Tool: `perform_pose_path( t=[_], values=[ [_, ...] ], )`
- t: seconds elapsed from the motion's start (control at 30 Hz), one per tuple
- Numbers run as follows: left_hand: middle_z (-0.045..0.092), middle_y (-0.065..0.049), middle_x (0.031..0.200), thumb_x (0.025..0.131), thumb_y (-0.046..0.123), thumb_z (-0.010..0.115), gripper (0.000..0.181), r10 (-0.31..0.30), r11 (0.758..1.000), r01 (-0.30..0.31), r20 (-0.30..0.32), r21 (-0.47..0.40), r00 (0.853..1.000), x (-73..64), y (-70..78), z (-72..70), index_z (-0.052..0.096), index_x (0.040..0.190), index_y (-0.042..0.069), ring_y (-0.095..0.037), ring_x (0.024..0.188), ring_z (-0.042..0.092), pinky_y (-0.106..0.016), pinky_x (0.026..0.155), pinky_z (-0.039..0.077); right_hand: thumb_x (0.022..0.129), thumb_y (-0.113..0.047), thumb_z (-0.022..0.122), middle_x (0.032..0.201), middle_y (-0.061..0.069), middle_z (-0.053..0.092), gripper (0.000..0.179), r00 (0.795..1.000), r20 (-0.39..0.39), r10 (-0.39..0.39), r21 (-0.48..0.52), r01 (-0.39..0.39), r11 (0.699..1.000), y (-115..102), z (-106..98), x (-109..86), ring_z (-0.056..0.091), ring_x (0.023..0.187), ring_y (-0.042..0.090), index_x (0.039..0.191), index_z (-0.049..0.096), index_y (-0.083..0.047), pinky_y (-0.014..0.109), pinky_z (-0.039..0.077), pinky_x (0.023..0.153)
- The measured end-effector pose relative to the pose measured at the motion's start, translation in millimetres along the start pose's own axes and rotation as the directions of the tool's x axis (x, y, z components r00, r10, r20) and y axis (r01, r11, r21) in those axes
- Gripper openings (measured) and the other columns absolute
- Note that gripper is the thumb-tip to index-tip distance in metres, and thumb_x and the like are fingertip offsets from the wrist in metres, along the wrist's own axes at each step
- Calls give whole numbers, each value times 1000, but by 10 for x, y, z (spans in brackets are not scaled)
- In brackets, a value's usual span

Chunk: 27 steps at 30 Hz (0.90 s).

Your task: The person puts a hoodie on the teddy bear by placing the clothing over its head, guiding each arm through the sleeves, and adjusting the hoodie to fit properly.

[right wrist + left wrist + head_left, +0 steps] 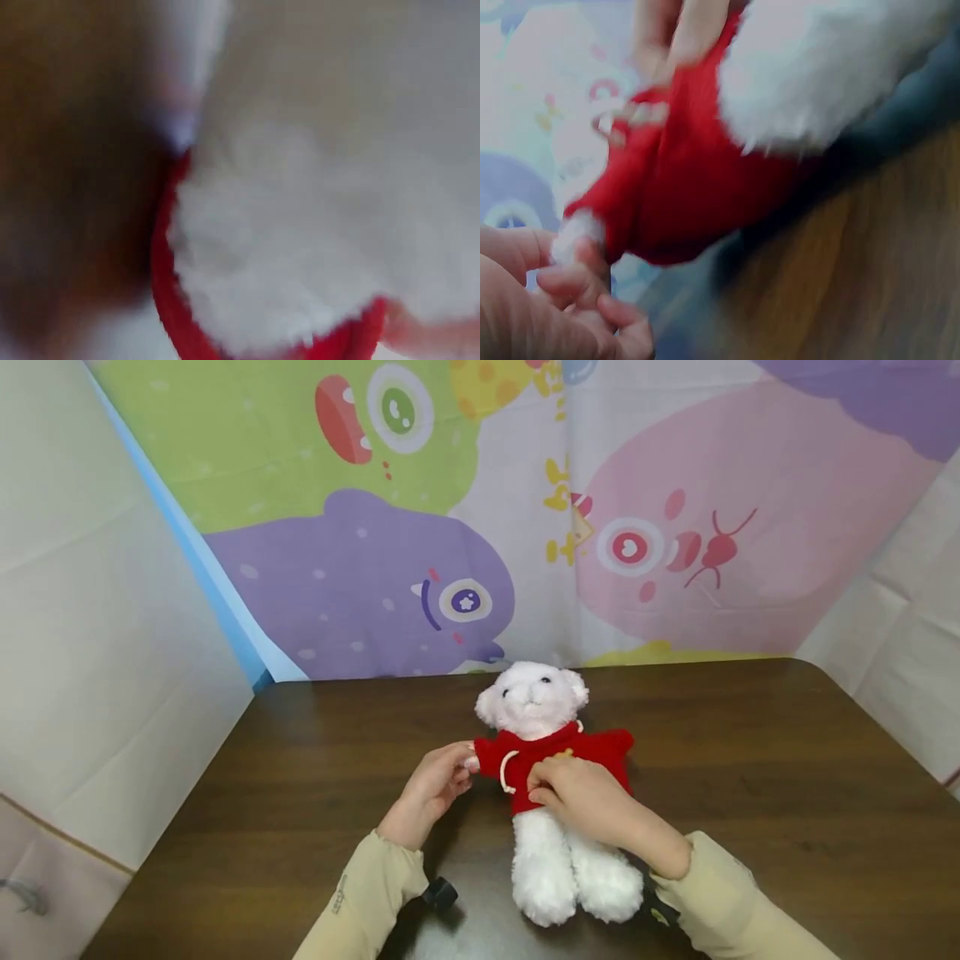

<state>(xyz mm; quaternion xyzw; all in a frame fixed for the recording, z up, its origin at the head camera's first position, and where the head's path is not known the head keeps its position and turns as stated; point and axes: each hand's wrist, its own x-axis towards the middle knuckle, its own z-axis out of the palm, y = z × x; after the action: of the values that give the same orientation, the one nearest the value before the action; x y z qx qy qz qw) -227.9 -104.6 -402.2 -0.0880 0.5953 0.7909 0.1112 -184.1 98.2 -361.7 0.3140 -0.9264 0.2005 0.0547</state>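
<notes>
A white plush teddy bear (545,868) lies on its back, head toward the far edge. It wears a red hoodie (495,758) with cream drawstrings (506,772). My left hand (433,787) pinches the bear's white paw (579,232) where it comes out of the sleeve, thumb on one side and fingertips on the other. Over the front of the hoodie, my right hand (588,797) grips the red cloth near the hem with curled fingers. The right wrist view is mostly filled by blurred white fur (277,225), with the hoodie's red hem (169,285) around it.
The dark brown wooden table (315,760) extends around the bear. Behind it hangs a cloth backdrop (420,568) with cartoon monsters, and pale sheets (97,568) hang at both sides. A black wrist device (440,894) shows by my left cuff.
</notes>
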Motion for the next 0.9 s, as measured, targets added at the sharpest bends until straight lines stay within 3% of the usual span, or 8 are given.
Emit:
perform_pose_path(
  t=[0.13,0.23,0.37,0.5,0.6,0.67,0.8,0.9],
  values=[
    [56,8,56,86,2,43,28,-56,998,58,46,-39,997,55,1,-93,64,72,15,1,41,46,-21,54,37,83,-14,65,71,-13,54,7,997,82,-13,67,7,998,51,-124,-39,48,70,4,79,60,-18,31,46,76],
    [56,8,58,87,3,42,27,-57,998,57,75,11,996,76,8,-125,68,94,9,-2,40,40,-21,55,36,83,-16,64,72,-14,54,4,994,105,-26,119,13,993,84,-151,-39,47,68,3,80,62,-17,29,45,76],
    [53,7,63,90,8,42,32,-23,991,16,57,134,998,74,16,-104,60,115,0,-5,43,35,-18,53,36,82,-19,66,79,-11,60,5,995,93,-27,164,11,986,93,-104,-23,52,74,5,86,66,-16,29,46,75],
    [49,3,70,90,22,51,27,60,958,-69,38,278,997,44,6,-9,51,109,3,-9,52,38,-20,53,36,79,-21,69,89,-7,63,19,997,78,-30,172,16,985,91,-47,-17,53,76,8,97,68,-16,28,47,72],
    [46,2,71,89,24,56,28,132,935,-139,45,326,990,34,-9,41,45,105,4,-11,55,38,-23,56,36,76,-24,72,88,-7,63,26,998,65,-22,168,11,986,78,-28,-10,50,74,7,100,67,-15,24,45,67],
    [47,2,71,89,18,56,28,167,927,-173,46,333,985,28,-11,53,49,107,-2,-10,56,39,-22,55,37,75,-24,73,87,-7,63,26,998,59,-5,157,-4,988,68,-20,-11,51,74,7,99,67,-15,24,46,67],
    [48,4,64,91,11,49,24,176,905,-181,48,384,983,21,-1,57,58,108,-3,-10,50,36,-22,51,35,77,-20,71,85,-8,63,20,999,50,-7,155,-1,988,82,-5,-22,52,77,6,96,67,-15,25,46,69],
    [48,4,61,92,12,46,25,153,877,-161,55,452,987,12,5,49,61,109,2,-11,46,35,-22,51,35,79,-19,70,84,-9,62,18,999,43,-11,214,2,977,117,-27,-8,51,72,5,96,67,-15,23,46,67]
  ],
)
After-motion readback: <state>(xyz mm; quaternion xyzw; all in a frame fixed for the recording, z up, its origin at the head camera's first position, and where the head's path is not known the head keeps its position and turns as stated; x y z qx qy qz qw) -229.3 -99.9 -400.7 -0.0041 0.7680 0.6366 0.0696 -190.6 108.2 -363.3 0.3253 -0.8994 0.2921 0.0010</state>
